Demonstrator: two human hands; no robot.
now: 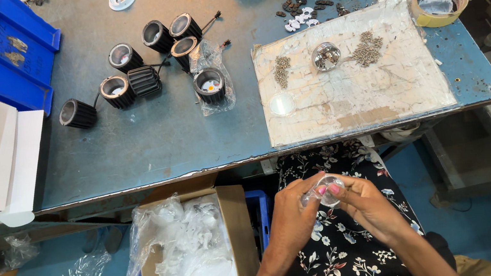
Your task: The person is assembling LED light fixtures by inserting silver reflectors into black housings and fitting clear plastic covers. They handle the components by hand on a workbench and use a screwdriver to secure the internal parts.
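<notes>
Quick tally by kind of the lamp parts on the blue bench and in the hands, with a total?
Black finned lamp housings in the left cluster: 8
Shiny reflector cup on the board: 1
Clear round lens on the board: 1
Tape roll: 1
Clear lens piece held by left hand and right hand: 1
Total: 12

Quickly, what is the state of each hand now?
Left hand: closed on the small clear round lens.
Right hand: fingers pinch the same lens.

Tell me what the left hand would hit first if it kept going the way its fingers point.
The left hand points up and right, straight at the small clear round piece it pinches together with the right hand. Beyond that, probably the right hand's fingertips; depth is unclear.
</notes>
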